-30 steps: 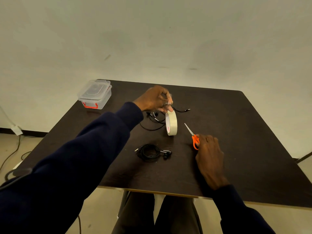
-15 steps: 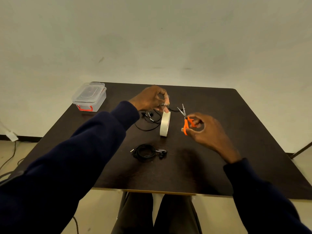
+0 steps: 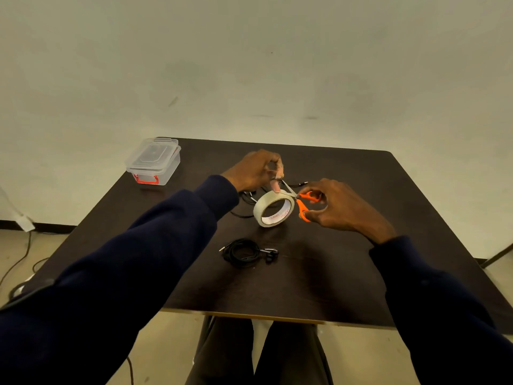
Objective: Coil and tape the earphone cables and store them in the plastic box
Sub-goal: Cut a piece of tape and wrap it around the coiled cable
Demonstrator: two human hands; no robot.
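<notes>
Where it lies near the front of the tabletop [image 3: 347, 273], one earphone cable [image 3: 242, 252] is a tight black coil, long axis left-right, earbuds at the right and plug tip poking left. A second cable [image 3: 245, 195] sprawls behind the tape roll [image 3: 273, 208], which stands on edge. Left hand [image 3: 252, 170]: fingers pinch the strip pulled up from the roll. Right hand [image 3: 344, 207]: fingers curled through the orange scissors [image 3: 302, 208], blades parted at the strip. A lidded plastic box [image 3: 154, 162] sits in the far left corner.
</notes>
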